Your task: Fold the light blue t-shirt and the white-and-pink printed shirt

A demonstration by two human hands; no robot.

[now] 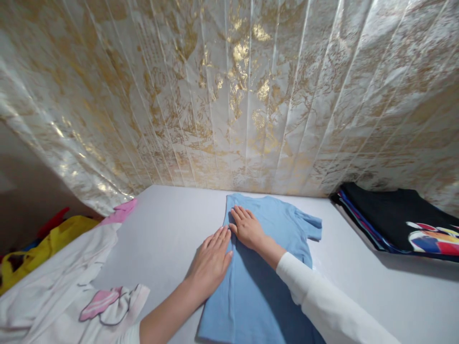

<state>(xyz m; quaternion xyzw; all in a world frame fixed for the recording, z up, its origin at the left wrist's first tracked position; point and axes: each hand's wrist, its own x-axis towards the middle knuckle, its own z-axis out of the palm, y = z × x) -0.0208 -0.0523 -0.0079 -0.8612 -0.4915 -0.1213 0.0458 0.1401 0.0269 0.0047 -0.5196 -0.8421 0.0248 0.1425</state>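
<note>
A light blue T-shirt (258, 286) lies on the white table, folded lengthwise so its left side forms a straight edge. One short sleeve sticks out at its upper right. My left hand (211, 260) rests flat along that left edge, fingers stretched out and pointing away from me. Just above and to the right, my right hand (247, 227) is laid palm down on the upper part of the shirt, fingers extended. The two hands nearly meet at the fingertips. Neither hand grips the cloth.
A stack of folded dark shirts (390, 215), a black printed one on top, sits at the right. White and pink printed clothing (89, 267) spreads over the left side, with a yellow garment (53, 243) beyond it. A gold-patterned curtain (229, 95) hangs behind the table (154, 229).
</note>
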